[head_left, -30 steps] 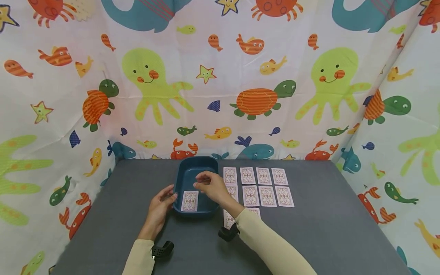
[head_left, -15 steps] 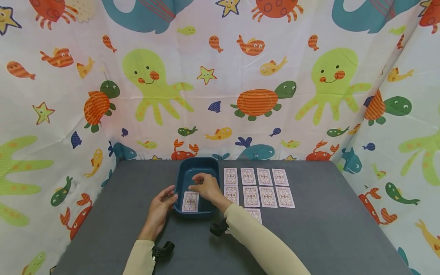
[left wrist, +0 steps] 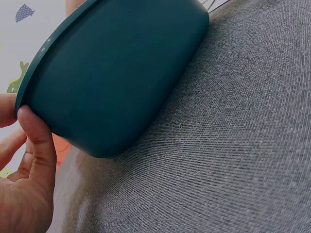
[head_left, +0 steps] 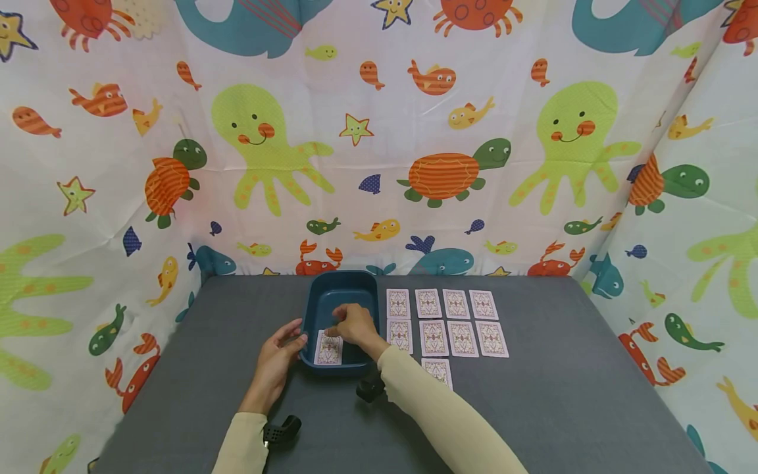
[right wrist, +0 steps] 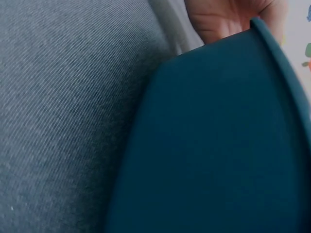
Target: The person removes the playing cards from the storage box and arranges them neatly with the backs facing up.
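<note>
A dark teal plastic tray (head_left: 370, 283) stands on the table, with one playing card (head_left: 328, 352) lying back up inside it. My left hand (head_left: 277, 355) grips the tray's left rim; in the left wrist view its thumb (left wrist: 39, 141) presses the outer wall. My right hand (head_left: 355, 327) is inside the tray, fingers bent, fingertips at the card's upper right corner. Whether they pinch the card cannot be made out. The right wrist view has the tray's outer wall (right wrist: 209, 136) and part of the left hand (right wrist: 233, 17) beyond it; the right hand is hidden there.
Right of the tray, several playing cards (head_left: 433, 338) lie back up in rows on the grey tabletop (head_left: 562, 382). A further card (head_left: 437, 372) lies in front, partly under my right sleeve (head_left: 438, 408). A curtain (head_left: 367, 99) with sea animals hangs behind.
My right hand has moved left and down inside the tray, reaching the card. The right sleeve now hides a table card that was partly visible. My left hand stays at the rim.
</note>
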A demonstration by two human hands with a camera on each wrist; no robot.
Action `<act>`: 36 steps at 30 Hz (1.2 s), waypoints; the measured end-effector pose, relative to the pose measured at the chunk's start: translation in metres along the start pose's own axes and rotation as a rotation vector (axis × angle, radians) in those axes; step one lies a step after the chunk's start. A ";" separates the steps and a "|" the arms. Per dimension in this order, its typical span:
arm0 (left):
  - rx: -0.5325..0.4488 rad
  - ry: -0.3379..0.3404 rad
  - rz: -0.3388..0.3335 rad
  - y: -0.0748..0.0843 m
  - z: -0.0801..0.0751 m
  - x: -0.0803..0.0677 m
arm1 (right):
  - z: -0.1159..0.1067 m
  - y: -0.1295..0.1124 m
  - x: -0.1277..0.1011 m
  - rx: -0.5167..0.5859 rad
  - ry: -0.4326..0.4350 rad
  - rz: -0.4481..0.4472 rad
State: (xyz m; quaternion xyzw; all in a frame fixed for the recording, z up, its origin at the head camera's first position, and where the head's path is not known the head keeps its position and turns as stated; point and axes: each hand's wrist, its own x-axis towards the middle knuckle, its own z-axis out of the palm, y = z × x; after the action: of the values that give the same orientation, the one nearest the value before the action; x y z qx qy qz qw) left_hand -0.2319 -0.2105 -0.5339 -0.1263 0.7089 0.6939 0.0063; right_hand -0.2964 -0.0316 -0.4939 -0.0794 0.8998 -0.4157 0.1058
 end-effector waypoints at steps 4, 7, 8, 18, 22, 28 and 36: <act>0.000 0.002 0.002 0.000 0.000 0.000 | 0.002 0.003 0.001 -0.018 -0.011 0.006; 0.000 0.004 0.002 0.000 0.000 0.000 | 0.003 0.004 0.001 -0.011 -0.024 0.016; -0.001 0.005 0.002 0.000 0.000 0.000 | 0.004 0.004 0.001 -0.009 -0.027 0.019; -0.004 -0.001 -0.004 0.000 -0.001 0.001 | 0.008 0.007 0.004 -0.063 -0.011 0.045; -0.015 -0.006 -0.009 0.000 -0.001 0.000 | 0.010 0.008 0.004 -0.114 -0.006 0.017; -0.010 -0.003 -0.004 0.001 -0.001 -0.001 | 0.012 0.009 0.004 -0.216 -0.009 -0.032; 0.005 -0.010 -0.001 0.000 -0.001 -0.002 | 0.013 0.010 0.004 -0.228 -0.004 -0.049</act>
State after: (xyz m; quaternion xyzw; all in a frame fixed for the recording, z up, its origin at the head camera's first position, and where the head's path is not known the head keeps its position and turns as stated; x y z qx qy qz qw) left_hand -0.2299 -0.2114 -0.5331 -0.1233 0.7107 0.6925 0.0107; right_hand -0.2975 -0.0358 -0.5107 -0.1136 0.9388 -0.3131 0.0878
